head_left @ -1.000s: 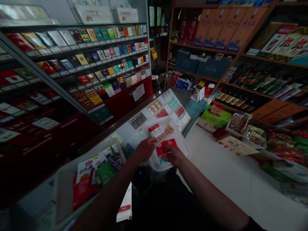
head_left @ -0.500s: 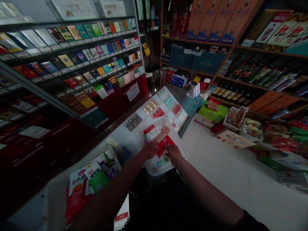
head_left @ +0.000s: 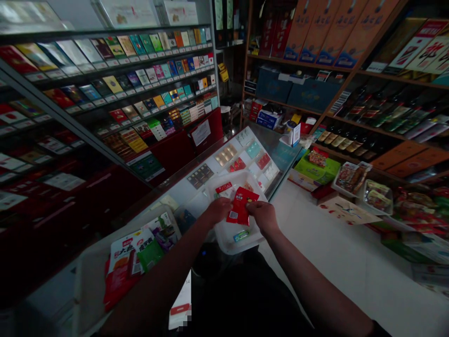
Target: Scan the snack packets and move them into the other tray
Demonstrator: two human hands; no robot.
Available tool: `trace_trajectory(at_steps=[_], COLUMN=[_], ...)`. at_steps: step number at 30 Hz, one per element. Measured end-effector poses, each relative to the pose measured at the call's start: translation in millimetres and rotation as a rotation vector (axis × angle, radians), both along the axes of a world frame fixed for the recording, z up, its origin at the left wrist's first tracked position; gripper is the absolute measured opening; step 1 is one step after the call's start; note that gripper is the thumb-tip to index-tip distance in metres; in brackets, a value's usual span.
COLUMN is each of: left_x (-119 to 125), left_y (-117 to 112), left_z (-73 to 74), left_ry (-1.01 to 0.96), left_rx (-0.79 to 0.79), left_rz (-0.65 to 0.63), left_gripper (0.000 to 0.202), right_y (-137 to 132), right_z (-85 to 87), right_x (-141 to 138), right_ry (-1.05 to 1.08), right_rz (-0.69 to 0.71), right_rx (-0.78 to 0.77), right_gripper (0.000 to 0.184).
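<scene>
Between my two hands is a red snack packet (head_left: 242,207) with pale lettering and a white barcode patch. My left hand (head_left: 220,210) pinches its left edge. On its right edge, the fingers of my right hand (head_left: 264,217) are closed. The packet is held over a white plastic tub (head_left: 229,247) standing on the glass counter. Inside the tub, a small green-and-blue pack (head_left: 241,235) lies near the front. Behind the red packet, a red-and-white packet (head_left: 224,188) and other packets are partly covered.
At lower left, a second pale tub (head_left: 80,285) holds a white-and-red packet (head_left: 121,252), a green packet (head_left: 150,252) and purple ones. Cigarette packs line the shelves (head_left: 140,70) on the left. Right of the glass counter (head_left: 196,161) stand a green box (head_left: 317,167) and snack tubs (head_left: 377,199).
The red packet has come up from the tub's contents and now faces me between both hands. My hands have moved slightly up and apart. The view has turned a little left.
</scene>
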State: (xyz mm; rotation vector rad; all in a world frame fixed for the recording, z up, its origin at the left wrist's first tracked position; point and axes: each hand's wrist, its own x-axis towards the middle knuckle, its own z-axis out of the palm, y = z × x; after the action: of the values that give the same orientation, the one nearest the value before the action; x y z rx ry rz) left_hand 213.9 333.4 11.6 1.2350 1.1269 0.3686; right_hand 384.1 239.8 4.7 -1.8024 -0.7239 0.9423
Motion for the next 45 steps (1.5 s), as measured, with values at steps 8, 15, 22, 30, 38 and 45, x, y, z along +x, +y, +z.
trace_trajectory(at_steps=[8,15,22,30,38,45], left_x=[-37,-82,-115,-125,-130,-129], left_y=[-6,-17,-37,-45,-49,-54], left_z=[36.5,32.8,26.9,7.5,11.7,1.0], left_ry=[-0.21,-0.112,-0.096,-0.031,0.021,-0.048], left_rx=[0.044,0.066,0.109,0.01,0.15,0.105], left_rz=[0.084,0.33,0.373,0.359,0.251,0.248], left_gripper=[0.03,0.025,0.029,0.026,0.019,0.024], right_y=[14,29,22,12,1,-5], right_z=[30.2,31.8,16.7,8.3,16.5,21.7], right_x=[-29,-71,-96,-107,-108,-111], right_ry=[0.087,0.187,-0.009,-0.06,-0.107,-0.148], right_rz=[0.094,0.201,0.383,0.393,0.381,0.406], right_rx=[0.159,0.166,0.104,0.098,0.071,0.1], right_gripper=[0.022,0.046,0.024,0.016,0.015,0.012])
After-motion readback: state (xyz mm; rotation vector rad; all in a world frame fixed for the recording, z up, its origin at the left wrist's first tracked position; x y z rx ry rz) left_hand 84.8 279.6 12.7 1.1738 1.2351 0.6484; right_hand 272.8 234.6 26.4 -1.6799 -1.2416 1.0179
